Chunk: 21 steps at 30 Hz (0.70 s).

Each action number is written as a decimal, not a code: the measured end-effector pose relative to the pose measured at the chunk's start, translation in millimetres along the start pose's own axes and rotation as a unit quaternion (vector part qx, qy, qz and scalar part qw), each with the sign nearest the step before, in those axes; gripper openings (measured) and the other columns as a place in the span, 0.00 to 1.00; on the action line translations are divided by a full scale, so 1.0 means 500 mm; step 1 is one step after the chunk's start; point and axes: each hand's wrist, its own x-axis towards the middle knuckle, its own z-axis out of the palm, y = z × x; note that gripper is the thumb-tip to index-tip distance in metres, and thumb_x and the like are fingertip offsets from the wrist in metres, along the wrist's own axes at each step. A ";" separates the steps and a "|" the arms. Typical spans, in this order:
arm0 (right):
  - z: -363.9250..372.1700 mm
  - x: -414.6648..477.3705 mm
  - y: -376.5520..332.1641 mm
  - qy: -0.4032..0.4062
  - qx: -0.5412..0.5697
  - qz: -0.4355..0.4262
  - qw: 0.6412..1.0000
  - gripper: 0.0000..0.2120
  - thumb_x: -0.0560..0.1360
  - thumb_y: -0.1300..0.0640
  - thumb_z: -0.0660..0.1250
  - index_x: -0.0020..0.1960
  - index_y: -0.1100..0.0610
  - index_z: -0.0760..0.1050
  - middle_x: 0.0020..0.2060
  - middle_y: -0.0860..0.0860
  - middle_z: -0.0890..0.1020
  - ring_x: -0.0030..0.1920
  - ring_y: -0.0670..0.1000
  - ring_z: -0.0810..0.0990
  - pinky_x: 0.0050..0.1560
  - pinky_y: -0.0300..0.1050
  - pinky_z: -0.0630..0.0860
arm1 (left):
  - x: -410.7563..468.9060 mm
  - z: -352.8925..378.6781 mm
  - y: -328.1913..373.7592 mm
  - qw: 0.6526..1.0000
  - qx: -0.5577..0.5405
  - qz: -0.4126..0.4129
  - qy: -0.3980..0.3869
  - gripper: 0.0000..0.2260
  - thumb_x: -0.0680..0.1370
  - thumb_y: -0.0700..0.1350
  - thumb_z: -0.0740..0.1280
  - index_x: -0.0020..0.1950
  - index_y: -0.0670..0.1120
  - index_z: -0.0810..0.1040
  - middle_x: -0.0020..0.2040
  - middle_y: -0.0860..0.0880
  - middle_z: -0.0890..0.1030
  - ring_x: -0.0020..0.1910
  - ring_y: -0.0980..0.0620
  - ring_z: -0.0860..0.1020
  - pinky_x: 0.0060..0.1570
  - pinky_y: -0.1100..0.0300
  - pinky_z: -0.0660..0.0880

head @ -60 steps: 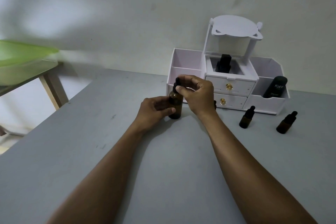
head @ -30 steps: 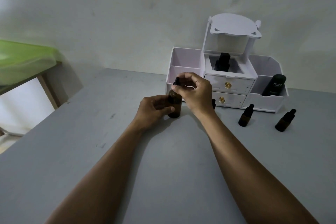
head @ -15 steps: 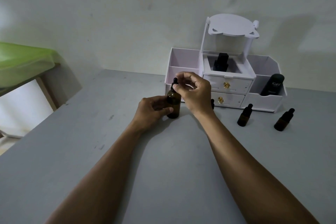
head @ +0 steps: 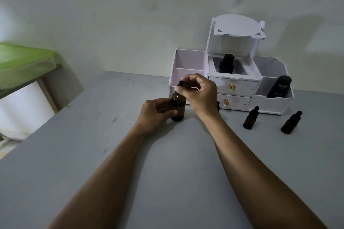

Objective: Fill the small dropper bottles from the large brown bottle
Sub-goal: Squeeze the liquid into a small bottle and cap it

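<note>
The large brown bottle [head: 178, 107] stands upright on the grey table [head: 93, 154], in front of the white organizer. My left hand [head: 155, 112] wraps its lower body. My right hand [head: 200, 94] pinches the black dropper cap [head: 180, 83] on the bottle's neck. Two small brown dropper bottles stand to the right, one [head: 251, 120] near the drawers and one [head: 291, 122] farther right. A third small dropper bottle [head: 218, 106] peeks out behind my right wrist, mostly hidden.
A white desk organizer [head: 268, 105] with two drawers and a raised top shelf stands against the wall. It holds a black bottle [head: 226, 64] in the middle bin and a black "Kahf" tube [head: 280, 87] at the right. A green-topped stand [head: 22, 63] sits at the left.
Both hands have stayed on the large bottle. My right fingers have shifted around the dropper cap as they turn it. The view has drifted slightly.
</note>
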 end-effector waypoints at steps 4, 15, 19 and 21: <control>0.001 -0.003 0.001 -0.016 0.032 0.026 0.999 0.11 0.69 0.64 0.76 0.51 0.59 0.83 0.44 0.51 0.86 0.46 0.47 0.85 0.52 0.46 0.84 | -0.001 -0.001 0.000 1.000 -0.007 -0.002 0.000 0.21 0.72 0.40 0.78 0.64 0.45 0.82 0.55 0.49 0.86 0.54 0.55 0.84 0.60 0.57 0.79; 0.002 -0.007 0.004 -0.027 0.038 0.031 0.998 0.13 0.71 0.66 0.75 0.54 0.58 0.83 0.45 0.50 0.86 0.47 0.46 0.85 0.54 0.42 0.83 | -0.001 -0.001 0.002 1.000 -0.013 0.001 0.004 0.20 0.72 0.39 0.78 0.64 0.45 0.82 0.54 0.49 0.86 0.53 0.56 0.85 0.58 0.61 0.79; 0.000 -0.004 0.006 -0.021 0.033 0.019 0.999 0.11 0.69 0.65 0.77 0.50 0.60 0.83 0.42 0.50 0.86 0.44 0.45 0.85 0.50 0.38 0.82 | -0.002 0.000 0.005 1.000 -0.012 0.005 0.003 0.20 0.72 0.39 0.77 0.64 0.45 0.82 0.54 0.49 0.86 0.52 0.58 0.85 0.56 0.65 0.79; 0.000 -0.005 0.006 -0.014 0.047 0.021 0.999 0.11 0.69 0.65 0.77 0.51 0.61 0.83 0.44 0.52 0.86 0.46 0.47 0.85 0.50 0.38 0.82 | -0.002 0.000 0.004 1.000 -0.012 0.006 0.002 0.20 0.72 0.39 0.77 0.64 0.44 0.82 0.54 0.49 0.86 0.53 0.57 0.85 0.57 0.63 0.79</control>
